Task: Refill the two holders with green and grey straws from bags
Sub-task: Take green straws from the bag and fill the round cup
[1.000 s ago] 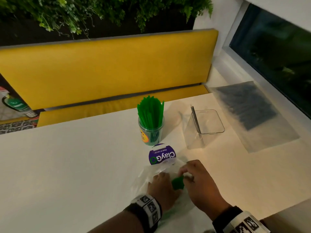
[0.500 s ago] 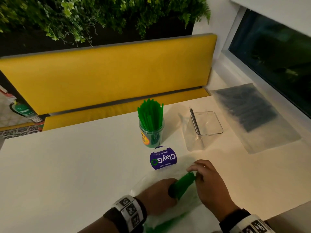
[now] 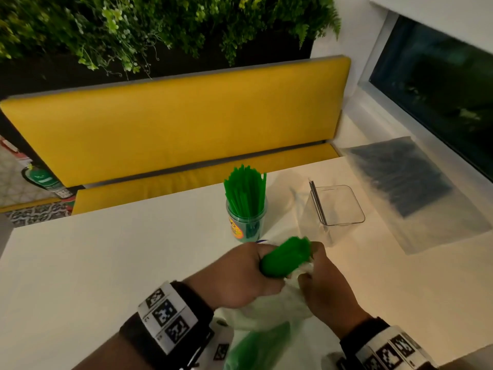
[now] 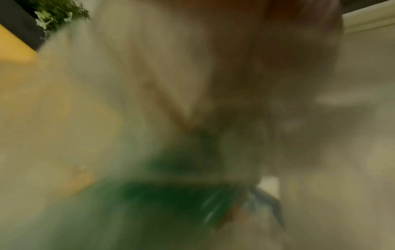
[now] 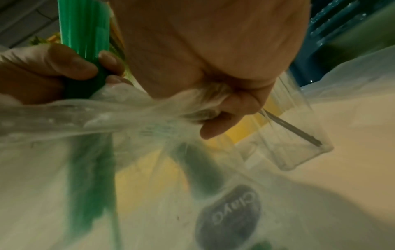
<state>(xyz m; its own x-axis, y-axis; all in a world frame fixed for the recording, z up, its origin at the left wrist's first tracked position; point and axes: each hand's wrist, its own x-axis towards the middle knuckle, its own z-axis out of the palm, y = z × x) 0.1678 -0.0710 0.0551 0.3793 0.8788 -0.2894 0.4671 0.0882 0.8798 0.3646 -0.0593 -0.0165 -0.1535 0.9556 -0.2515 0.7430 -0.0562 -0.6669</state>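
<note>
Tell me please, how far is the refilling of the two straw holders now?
The round jar already stands full of green straws. In hand: the left hand grips a bundle of green straws pulled from the bag, which the right hand pinches. Left: the clear square holder has only a couple of straws, and the grey-straw bag lies untouched.

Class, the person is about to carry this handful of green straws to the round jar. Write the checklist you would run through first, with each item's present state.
1. Left hand grip firm round the green straw bundle: ok.
2. Bundle fully out of the clear bag: not ok, its lower end is still inside.
3. Right hand restraining the bag: ok.
4. Round jar upright: ok.
5. Room left in the jar: cannot tell.
6. Square holder clear of the path: ok.
</note>
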